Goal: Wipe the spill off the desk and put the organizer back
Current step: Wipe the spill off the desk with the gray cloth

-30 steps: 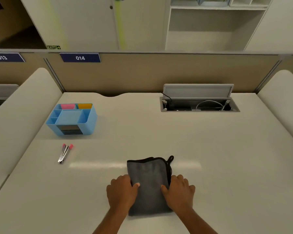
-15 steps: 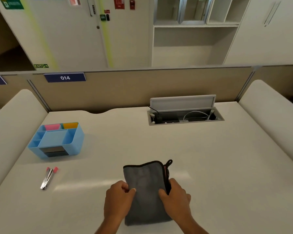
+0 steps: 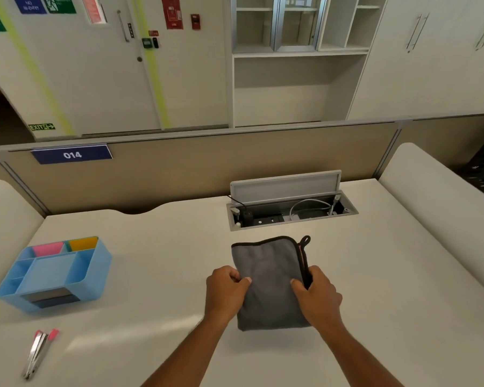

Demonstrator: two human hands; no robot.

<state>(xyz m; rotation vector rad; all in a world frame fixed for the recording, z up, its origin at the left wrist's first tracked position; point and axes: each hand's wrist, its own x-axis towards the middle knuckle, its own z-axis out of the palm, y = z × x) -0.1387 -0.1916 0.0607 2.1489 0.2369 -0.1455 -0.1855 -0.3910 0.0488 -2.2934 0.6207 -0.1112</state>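
On the white desk [image 3: 375, 275], the left hand [image 3: 225, 289] and right hand [image 3: 317, 296] each pinch a side of the folded grey cloth [image 3: 268, 277], the blue organizer [image 3: 53, 272] sits far left beneath the "014" label [image 3: 72, 155], and an "EXIT" sign [image 3: 41, 126] shows beyond.

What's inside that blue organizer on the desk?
The blue organizer shows a pink item and a yellow one in its back compartments; the other compartments look bare. Its dark front drawer's contents are hidden.
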